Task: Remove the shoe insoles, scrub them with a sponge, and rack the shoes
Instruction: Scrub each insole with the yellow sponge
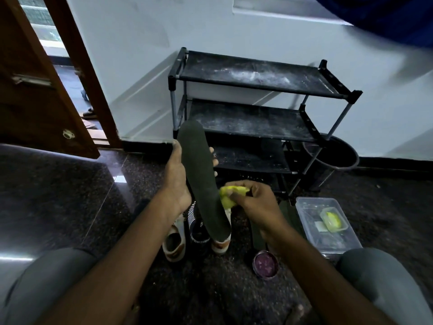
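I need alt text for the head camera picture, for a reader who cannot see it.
A person's left hand holds a dark insole nearly upright while the right hand holds a yellow sponge against its edge. Below them, shoes stand on a dark floor; behind is a black shoe rack, and to the right a clear plastic box.

We find open floor (61,195) in the lower left of the frame, between the door (39,95) and our left knee (54,266). At the centre, shoes (174,242) crowd the ground, and the raised insole (199,174) stands before the left end of the rack (257,118). The rack's upper two shelves offer room from above and from the front. At the lower right a round tin (266,263) and a clear box (311,212) take up the floor. A dark bucket (337,158) sits just beside the rack's right legs.
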